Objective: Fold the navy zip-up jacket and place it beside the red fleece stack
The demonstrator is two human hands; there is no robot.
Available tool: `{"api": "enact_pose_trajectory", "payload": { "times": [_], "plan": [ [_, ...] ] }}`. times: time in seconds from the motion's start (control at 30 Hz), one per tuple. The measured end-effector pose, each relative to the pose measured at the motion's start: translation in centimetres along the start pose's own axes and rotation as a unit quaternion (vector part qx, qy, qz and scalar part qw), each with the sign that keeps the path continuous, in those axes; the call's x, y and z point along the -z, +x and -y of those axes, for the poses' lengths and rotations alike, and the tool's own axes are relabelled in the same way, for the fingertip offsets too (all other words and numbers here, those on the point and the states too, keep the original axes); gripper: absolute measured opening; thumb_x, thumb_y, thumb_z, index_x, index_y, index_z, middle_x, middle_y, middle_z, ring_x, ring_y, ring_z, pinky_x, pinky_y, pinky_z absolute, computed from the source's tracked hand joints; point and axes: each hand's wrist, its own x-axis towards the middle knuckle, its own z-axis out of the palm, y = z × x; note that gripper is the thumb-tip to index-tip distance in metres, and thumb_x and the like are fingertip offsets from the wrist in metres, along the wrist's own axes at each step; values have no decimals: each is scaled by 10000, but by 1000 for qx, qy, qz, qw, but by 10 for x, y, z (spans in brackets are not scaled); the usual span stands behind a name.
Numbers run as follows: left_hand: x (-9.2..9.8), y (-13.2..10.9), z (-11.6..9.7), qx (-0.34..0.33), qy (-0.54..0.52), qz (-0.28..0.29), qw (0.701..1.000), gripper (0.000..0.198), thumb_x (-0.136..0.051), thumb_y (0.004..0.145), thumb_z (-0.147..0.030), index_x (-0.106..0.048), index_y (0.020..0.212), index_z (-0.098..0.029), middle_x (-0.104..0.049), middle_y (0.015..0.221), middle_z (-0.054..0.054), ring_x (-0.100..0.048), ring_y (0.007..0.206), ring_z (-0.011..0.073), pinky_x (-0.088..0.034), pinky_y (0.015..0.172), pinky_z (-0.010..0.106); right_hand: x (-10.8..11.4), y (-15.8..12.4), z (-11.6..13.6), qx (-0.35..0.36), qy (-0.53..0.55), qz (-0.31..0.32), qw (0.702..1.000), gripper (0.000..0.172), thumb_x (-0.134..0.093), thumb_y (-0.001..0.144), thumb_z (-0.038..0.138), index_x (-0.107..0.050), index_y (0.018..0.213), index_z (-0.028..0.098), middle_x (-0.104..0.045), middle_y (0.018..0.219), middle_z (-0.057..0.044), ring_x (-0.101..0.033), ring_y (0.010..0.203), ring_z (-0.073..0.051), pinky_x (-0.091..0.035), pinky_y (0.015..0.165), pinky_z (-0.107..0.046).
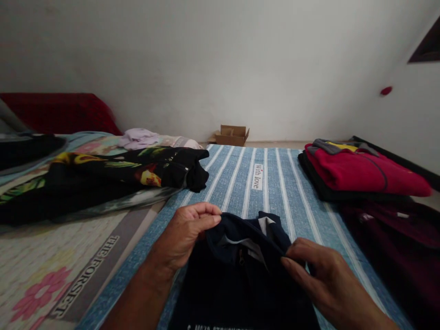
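Observation:
A dark navy zip-neck garment lies in front of me, with white lettering along the bottom of the view. My left hand pinches the left side of its collar between thumb and fingers. On the other side, my right hand grips the collar's right edge the same way. The collar is raised between both hands, and its inside shows grey and white trim and a zipper. Behind it a navy piece with a white patch sticks up. The garment's lower part runs out of view.
Beneath is a blue striped sheet. At right sit a folded red fleece and a maroon garment. A black patterned garment and a pale cloth lie left. A cardboard box stands by the wall.

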Motion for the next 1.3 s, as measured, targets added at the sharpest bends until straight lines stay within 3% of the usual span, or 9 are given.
{"api": "enact_pose_trajectory", "payload": {
  "times": [0.13, 0.33, 0.57, 0.73, 0.87, 1.03, 1.13, 1.3],
  "plan": [
    [6, 1, 7, 16, -69, 41, 997, 241, -759, 550, -195, -630, 745, -136, -638, 627, 5, -571, 504, 106, -433, 491, 199, -7, 15, -20, -126, 187, -8, 974, 399, -534, 789, 515, -537, 610, 159, -444, 560, 21, -385, 535, -96, -306, 494, -228],
    [12, 3, 12, 3, -131, 90, 987, 238, -739, 534, -101, -634, 744, -132, -638, 646, 0, -574, 517, 91, -433, 503, 181, -12, 37, -38, -195, 408, -30, 891, 360, -701, 677, 458, -533, 621, 144, -461, 516, 45, -364, 465, -60, -256, 464, -205],
    [19, 10, 19, -8, -216, 46, 975, 163, -682, 519, -34, -631, 639, -132, -643, 594, -1, -579, 514, 103, -450, 544, 208, -14, 66, -44, -182, 579, -2, 795, 291, -794, 598, 301, -552, 672, 158, -528, 521, 53, -440, 424, -57, -290, 432, -172],
    [22, 20, 30, -1, -235, -11, 972, 173, -661, 538, -31, -672, 679, -133, -651, 588, 6, -589, 523, 109, -456, 550, 208, -24, 77, -54, -184, 619, -50, 762, 262, -799, 592, 265, -584, 712, 174, -576, 535, 46, -515, 447, -92, -373, 460, -187],
    [23, 24, 32, -23, -210, -25, 977, 193, -657, 573, -68, -702, 754, -118, -688, 671, 47, -617, 586, 136, -481, 589, 230, -25, 75, -58, -156, 630, -60, 759, 242, -789, 593, 235, -652, 782, 172, -634, 591, 23, -553, 481, -97, -402, 479, -188],
    [22, 22, 30, -37, -201, 1, 979, 257, -650, 560, -69, -708, 807, -113, -702, 729, 61, -628, 641, 139, -488, 643, 228, -20, 69, -61, -114, 633, -29, 766, 235, -749, 567, 167, -705, 798, 160, -687, 653, -16, -592, 528, -108, -443, 535, -201],
    [20, 24, 31, -35, -173, 4, 984, 308, -659, 529, -55, -693, 825, -134, -703, 730, 46, -626, 622, 132, -478, 623, 216, -19, 68, -61, -96, 594, -12, 798, 269, -724, 575, 136, -715, 842, 169, -704, 710, -23, -611, 585, -117, -454, 585, -208],
    [19, 34, 41, -66, -71, -42, 994, 242, -690, 545, -124, -656, 783, -152, -681, 672, 2, -598, 563, 124, -447, 546, 203, -16, 69, -63, -59, 465, -3, 883, 249, -739, 609, 176, -704, 855, 182, -690, 774, -4, -602, 703, -133, -438, 672, -224]
  ]
}}
